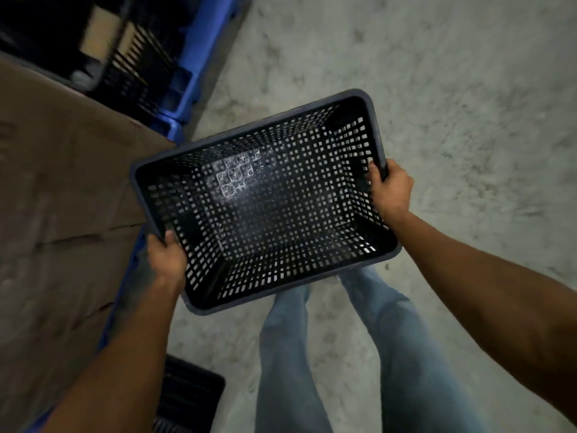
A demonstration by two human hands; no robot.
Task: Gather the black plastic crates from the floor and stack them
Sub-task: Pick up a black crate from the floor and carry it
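1. the black crate (265, 198) is empty and carried in the air above the concrete floor (437, 89), open top toward the camera and tipped a little, right in front of the person's legs (327, 354).
2. the left hand (165, 254) is clenched on the rim at the near left corner, thumb over the edge; the right hand (392, 189) grips the right rim, fingers hooked inside the mesh wall.
3. what could go wrong, as i judge it: both grips sit on the thin rim (not under the base), so a quick swing could let the crate twist or slip out of one hand.
4. the cardboard boxes (62, 198) on the blue pallet (178, 120) lie just beside the left corner of the crate, so a careless turn could knock the crate against them.
5. a second crate (190, 398) sits on the floor near the left foot; stepping back blind could mean a trip.
6. count: one crate in hand, one on the floor at the bottom edge, and at least one more dark slatted crate (134, 64) at top left (too blurred to count surely); two hands, two legs.
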